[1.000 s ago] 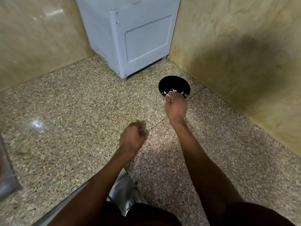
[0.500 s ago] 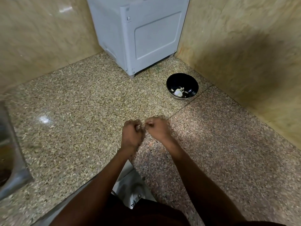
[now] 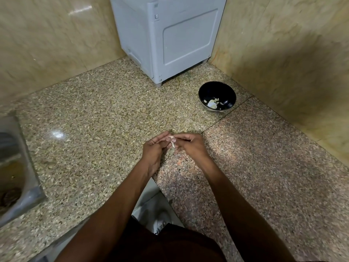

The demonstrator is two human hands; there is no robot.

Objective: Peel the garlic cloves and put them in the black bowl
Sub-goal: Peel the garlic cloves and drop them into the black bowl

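Observation:
My left hand (image 3: pixel 154 151) and my right hand (image 3: pixel 190 146) meet over the middle of the speckled counter. Between their fingertips they pinch one small pale garlic clove (image 3: pixel 172 141) with a strip of skin hanging from it. The black bowl (image 3: pixel 217 91) stands farther back and to the right, near the corner of the walls. In it lie a few pale garlic pieces (image 3: pixel 211 104). Both hands are well short of the bowl.
A white box-shaped appliance (image 3: pixel 170 38) stands at the back of the granite counter (image 3: pixel 94 129), just left of the bowl. A steel sink (image 3: pixel 13 173) is set into the counter at the far left. Tiled walls close the back and right sides.
My right hand left the bowl and came back to the left hand. Both hands now hold a clove between their fingertips, and the camera has tilted a little.

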